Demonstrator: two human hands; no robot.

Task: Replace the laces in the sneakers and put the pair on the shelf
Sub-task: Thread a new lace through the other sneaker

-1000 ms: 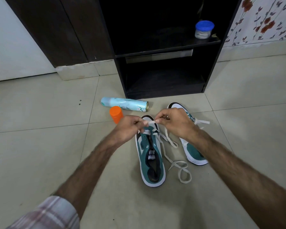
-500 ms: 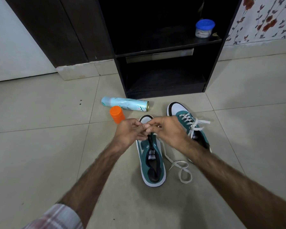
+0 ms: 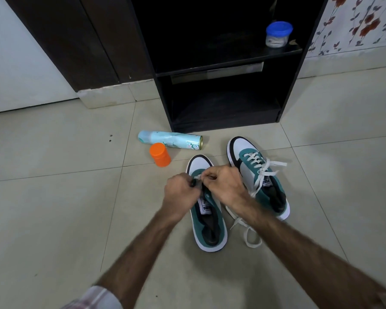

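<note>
Two teal, white and black sneakers stand on the tiled floor with their toes toward a dark shelf unit [image 3: 223, 70]. The left sneaker [image 3: 208, 221] has an open tongue. A loose white lace [image 3: 247, 233] trails from it across the floor on its right. My left hand [image 3: 180, 192] and my right hand [image 3: 224, 185] meet over this shoe's front eyelets, fingers curled and pinching the lace there; the fingertips hide the exact spot. The right sneaker [image 3: 257, 175] is fully laced with a white lace tied in a bow.
A light blue spray can [image 3: 169, 140] lies on its side in front of the shelf unit, with its orange cap [image 3: 159, 154] standing beside it. A small jar with a blue lid [image 3: 277, 36] stands on the upper shelf. The lower shelf compartment [image 3: 223, 103] looks dark.
Both hands have come down and together from a spread lace pull to the left sneaker's front eyelets. My right arm has shifted left, uncovering the laced right sneaker.
</note>
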